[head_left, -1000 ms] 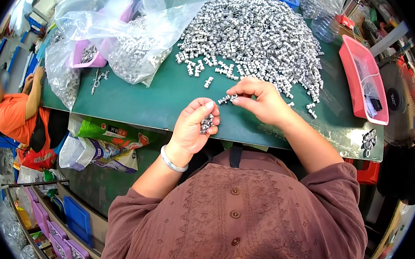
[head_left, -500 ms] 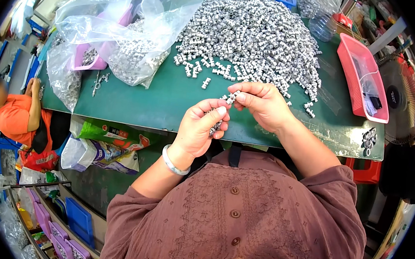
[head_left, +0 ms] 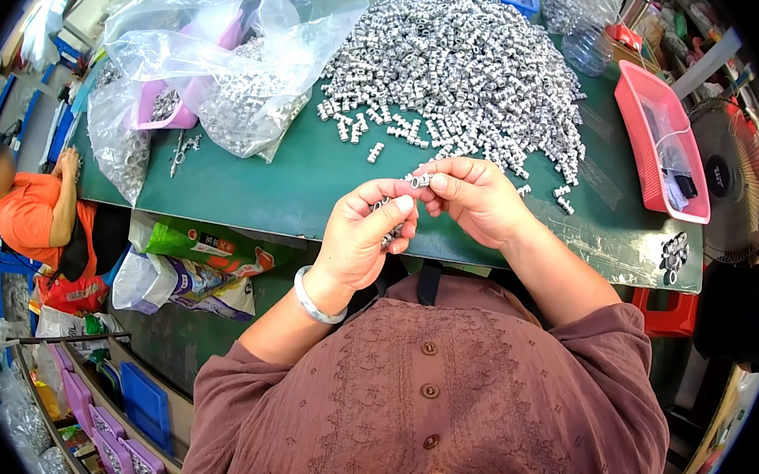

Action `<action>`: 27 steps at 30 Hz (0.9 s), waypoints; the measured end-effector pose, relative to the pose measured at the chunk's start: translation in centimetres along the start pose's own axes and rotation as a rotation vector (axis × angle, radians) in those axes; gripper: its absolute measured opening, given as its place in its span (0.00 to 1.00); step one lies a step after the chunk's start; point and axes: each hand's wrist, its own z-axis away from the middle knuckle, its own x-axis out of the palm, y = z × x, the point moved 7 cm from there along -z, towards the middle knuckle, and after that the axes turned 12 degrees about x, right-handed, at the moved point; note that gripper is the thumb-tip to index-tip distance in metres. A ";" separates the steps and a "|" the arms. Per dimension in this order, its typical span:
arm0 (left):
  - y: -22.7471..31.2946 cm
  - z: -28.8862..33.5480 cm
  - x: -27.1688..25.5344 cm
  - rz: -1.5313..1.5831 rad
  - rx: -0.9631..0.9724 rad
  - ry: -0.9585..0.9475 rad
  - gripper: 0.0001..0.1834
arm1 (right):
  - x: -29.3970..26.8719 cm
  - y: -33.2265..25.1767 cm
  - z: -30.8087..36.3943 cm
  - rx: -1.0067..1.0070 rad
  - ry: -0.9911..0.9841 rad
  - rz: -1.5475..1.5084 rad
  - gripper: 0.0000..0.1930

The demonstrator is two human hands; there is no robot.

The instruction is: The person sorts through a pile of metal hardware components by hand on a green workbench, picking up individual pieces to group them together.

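Observation:
My left hand (head_left: 354, 237), a pale bangle at its wrist, is curled around several small silver metal fittings (head_left: 391, 235). They show between its fingers and palm. Thumb and fingers of my right hand (head_left: 482, 202) pinch one small ring-ended metal fitting (head_left: 420, 180), just beside my left fingertips. Both hands are above the near edge of the green table (head_left: 293, 202). Beyond them spreads a large heap of similar silver fittings (head_left: 455, 69), with a few loose ones at its near side. My fingers partly cover the held pieces.
Left on the table, a clear plastic bag (head_left: 270, 104) of metal parts lies around a purple bin (head_left: 180, 114), near small scissors (head_left: 176, 157). At right are a pink basket (head_left: 651, 125), dark rings (head_left: 674, 256) and a fan (head_left: 724, 179). A person in orange (head_left: 34, 214) sits far left.
My right hand has dropped slightly, and the pinched fitting has turned so that its round opening shows. My left hand stays nearly in place, still curled around its pieces.

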 end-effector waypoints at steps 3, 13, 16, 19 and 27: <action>-0.1 0.0 -0.4 -0.013 0.030 0.041 0.05 | 0.1 -0.2 0.1 -0.023 0.014 0.033 0.09; -1.5 -0.5 -2.0 0.150 -0.086 0.160 0.09 | 2.4 -1.2 1.1 -0.181 0.023 0.311 0.11; -2.1 -0.4 -2.1 0.264 -0.176 0.139 0.10 | 1.8 -1.3 0.8 -0.233 0.039 0.374 0.10; -2.3 -0.4 -2.1 0.352 -0.205 0.079 0.10 | 0.0 -1.7 0.0 -0.266 0.274 0.717 0.09; -2.4 -0.2 -1.9 0.496 -0.251 0.022 0.10 | -1.0 -2.1 -1.2 -0.351 0.390 1.264 0.08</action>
